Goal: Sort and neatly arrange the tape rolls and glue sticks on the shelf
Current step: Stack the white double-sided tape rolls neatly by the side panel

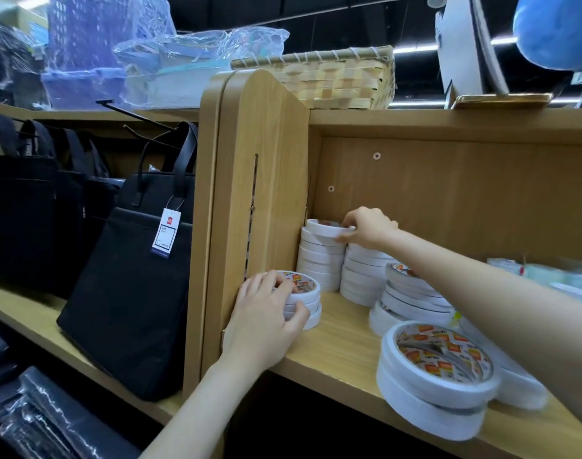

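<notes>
While stacked, tape rolls in both hands.

White tape rolls stacked on a light oak-grain shelf. Red, orange and white zigzag labels over the cores of the front rolls. Black bags on the left, one with a white tag marked red at the top. Pale woven checked basket above. Violet-blue crate under clear wrap. Bright blue ball at the top right.
</notes>
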`<action>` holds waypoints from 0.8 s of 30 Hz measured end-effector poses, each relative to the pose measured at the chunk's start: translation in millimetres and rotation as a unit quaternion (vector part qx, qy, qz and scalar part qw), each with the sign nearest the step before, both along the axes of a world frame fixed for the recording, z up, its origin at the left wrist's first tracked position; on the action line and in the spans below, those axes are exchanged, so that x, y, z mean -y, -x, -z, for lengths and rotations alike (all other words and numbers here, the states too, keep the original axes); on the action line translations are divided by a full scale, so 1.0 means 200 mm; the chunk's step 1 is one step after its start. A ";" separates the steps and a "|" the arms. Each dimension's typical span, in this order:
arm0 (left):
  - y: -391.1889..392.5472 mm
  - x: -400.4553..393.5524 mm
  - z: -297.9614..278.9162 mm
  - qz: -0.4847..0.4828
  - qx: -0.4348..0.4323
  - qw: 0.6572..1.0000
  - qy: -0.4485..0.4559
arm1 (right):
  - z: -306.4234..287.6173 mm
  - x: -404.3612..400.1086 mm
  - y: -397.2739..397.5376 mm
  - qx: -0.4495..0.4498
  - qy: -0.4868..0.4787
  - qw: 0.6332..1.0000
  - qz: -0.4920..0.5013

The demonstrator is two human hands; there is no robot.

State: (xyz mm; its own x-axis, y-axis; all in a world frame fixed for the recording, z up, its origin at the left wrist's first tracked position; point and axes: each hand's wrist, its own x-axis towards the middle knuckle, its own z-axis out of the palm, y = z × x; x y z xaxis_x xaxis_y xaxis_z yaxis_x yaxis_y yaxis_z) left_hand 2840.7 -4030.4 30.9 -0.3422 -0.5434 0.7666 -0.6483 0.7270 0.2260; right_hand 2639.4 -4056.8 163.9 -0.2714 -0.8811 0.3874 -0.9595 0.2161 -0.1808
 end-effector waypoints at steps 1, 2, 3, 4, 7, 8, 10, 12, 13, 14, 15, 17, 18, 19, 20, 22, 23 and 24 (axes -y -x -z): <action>0.00 0.00 0.00 0.002 -0.002 1.000 0.001 | 0.01 0.01 -0.02 -0.002 0.008 1.000 0.010; 0.00 0.00 0.00 0.003 -0.003 1.000 0.002 | 0.01 0.02 -0.02 -0.004 0.016 1.000 0.018; 0.00 0.00 0.00 0.004 -0.003 1.000 0.002 | 0.02 0.02 -0.03 -0.005 0.016 1.000 0.025; 0.00 0.00 0.00 0.006 -0.003 1.000 0.003 | 0.02 0.02 -0.02 -0.011 0.010 0.999 0.030; 0.00 0.01 0.00 0.006 -0.008 1.000 0.005 | 0.01 0.02 -0.01 -0.032 -0.016 0.999 0.007; 0.01 0.01 0.00 0.005 -0.009 1.000 0.006 | 0.01 0.03 -0.02 -0.035 -0.015 0.999 -0.013; 0.01 0.01 0.01 0.004 -0.014 1.000 0.009 | 0.01 0.04 -0.04 -0.045 -0.006 0.998 -0.031; 0.01 0.01 0.01 0.004 -0.016 1.000 0.008 | 0.01 0.04 -0.04 -0.025 0.008 0.999 -0.028; 0.01 0.01 0.01 0.003 -0.014 1.000 0.007 | 0.01 0.05 -0.04 -0.010 0.008 1.000 -0.028; 0.01 0.01 0.01 0.002 -0.015 1.000 0.007 | 0.01 0.05 -0.04 -0.009 0.004 0.999 -0.035; 0.01 0.01 0.01 0.002 -0.016 1.000 0.007 | 0.02 0.05 -0.04 -0.016 -0.002 0.999 -0.043; 0.01 0.01 0.01 0.002 -0.019 1.000 0.011 | 0.04 0.05 -0.04 -0.010 -0.012 0.998 -0.056; 0.01 0.01 0.01 0.002 -0.019 1.000 0.010 | 0.04 0.06 -0.05 -0.001 -0.010 0.999 -0.053; 0.01 0.01 0.01 0.002 -0.018 1.000 0.009 | 0.04 0.07 -0.05 0.014 -0.004 0.999 -0.043; 0.01 0.01 0.01 0.002 -0.018 1.000 0.007 | 0.04 0.09 -0.05 0.021 -0.002 0.999 -0.038; 0.01 0.01 0.01 0.004 -0.019 1.000 0.008 | 0.03 0.09 -0.04 0.020 -0.016 0.998 -0.050; 0.01 0.01 0.01 0.004 -0.020 1.000 0.008 | 0.02 0.09 -0.03 0.028 -0.029 0.997 -0.063; 0.01 0.01 0.01 0.005 -0.019 1.000 0.008 | 0.01 0.08 -0.03 0.046 -0.048 0.995 -0.079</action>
